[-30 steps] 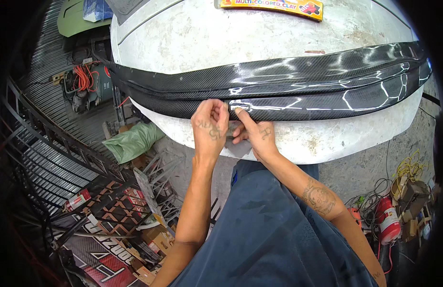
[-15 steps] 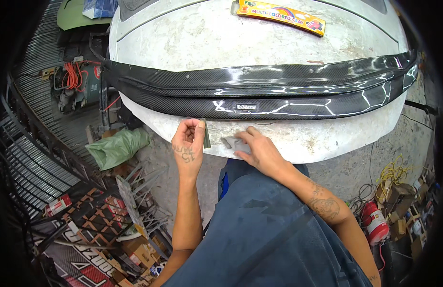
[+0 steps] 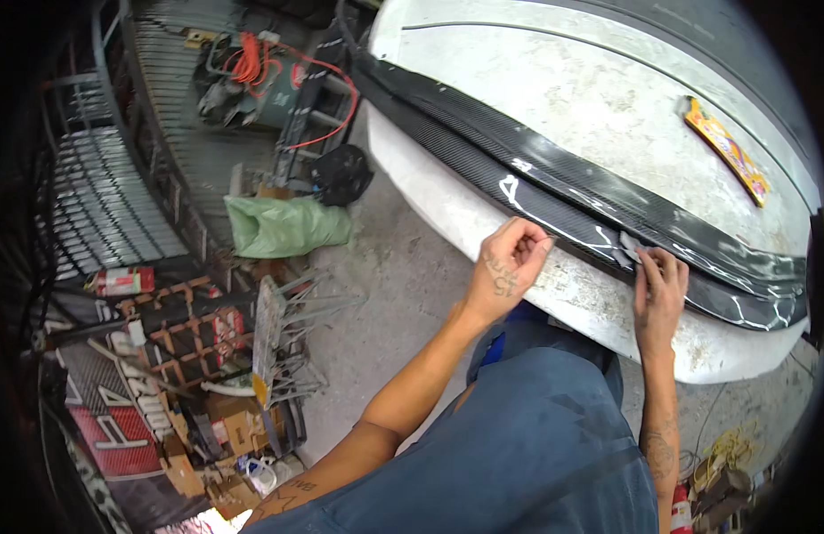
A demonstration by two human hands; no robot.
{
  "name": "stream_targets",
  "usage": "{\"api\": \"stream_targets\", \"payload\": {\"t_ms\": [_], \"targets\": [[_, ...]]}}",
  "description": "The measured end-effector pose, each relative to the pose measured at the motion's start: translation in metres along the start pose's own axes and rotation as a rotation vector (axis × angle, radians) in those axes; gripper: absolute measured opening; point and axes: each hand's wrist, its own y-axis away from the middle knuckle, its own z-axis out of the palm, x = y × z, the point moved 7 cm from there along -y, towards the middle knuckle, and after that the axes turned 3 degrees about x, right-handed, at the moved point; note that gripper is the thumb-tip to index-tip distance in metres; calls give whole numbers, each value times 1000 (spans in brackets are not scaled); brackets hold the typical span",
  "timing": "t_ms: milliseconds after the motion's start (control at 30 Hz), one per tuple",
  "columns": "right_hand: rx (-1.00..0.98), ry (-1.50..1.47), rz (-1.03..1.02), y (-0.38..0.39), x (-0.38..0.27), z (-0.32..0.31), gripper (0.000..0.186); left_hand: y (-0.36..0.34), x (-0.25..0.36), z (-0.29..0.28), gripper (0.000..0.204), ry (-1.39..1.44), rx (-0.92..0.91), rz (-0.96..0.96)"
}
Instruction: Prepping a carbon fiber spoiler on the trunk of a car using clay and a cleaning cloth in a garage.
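A glossy black carbon-fibre car spoiler [image 3: 554, 191] lies across the rear of a white car panel [image 3: 590, 298]. My left hand [image 3: 505, 271] is closed in a pinch at the spoiler's near edge. Only a sliver of the grey-green strip [image 3: 552, 238] shows at its fingertips. Farther right, my right hand [image 3: 661, 289] is closed on a crumpled grey piece [image 3: 631, 246], thin like film or paper, held over the spoiler's surface. I cannot tell whether that piece touches the spoiler.
A yellow cardboard box [image 3: 725, 151] lies on the white panel beyond the spoiler. On the left are a green bag [image 3: 287, 224], an orange coiled cord [image 3: 247, 60] on a machine, and a metal stand [image 3: 278, 334]. A red extinguisher [image 3: 681, 512] stands at lower right.
My view has swung left, so the car now sits slanted at the right. My right hand has gone from the white panel to over the spoiler, still holding the grey piece. The left keeps its pinch.
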Motion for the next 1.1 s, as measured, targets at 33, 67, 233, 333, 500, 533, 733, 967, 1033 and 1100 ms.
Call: {"api": "stream_targets", "payload": {"t_ms": [33, 67, 233, 333, 500, 533, 733, 967, 1033, 1100], "targets": [[37, 45, -16, 1, -8, -1, 29, -2, 1, -5, 9, -3, -5, 21], [70, 95, -23, 4, -18, -1, 31, -4, -2, -9, 10, -1, -26, 35], [11, 184, -38, 8, -21, 5, 32, -18, -19, -32, 9, 12, -72, 29], [59, 214, 12, 3, -7, -5, 32, -19, -30, -45, 10, 13, -41, -9], [68, 130, 18, 7, -24, 18, 31, -11, -20, -37, 14, 22, -77, -49], [56, 82, -1, 6, -32, 27, 32, -10, -19, -34, 14, 22, -85, -48], [-62, -498, 92, 20, -51, 18, 21, 3, -14, -32, 13, -24, -69, -68], [279, -88, 348, 33, 50, -86, 19, 18, -21, -26, 13, -28, -93, -118], [222, 37, 282, 24, 61, -72, 20, 18, -19, -23, 13, -32, -106, -123], [132, 193, 187, 22, 49, -44, 29, 15, -20, -25, 13, -26, -115, -112]]}}
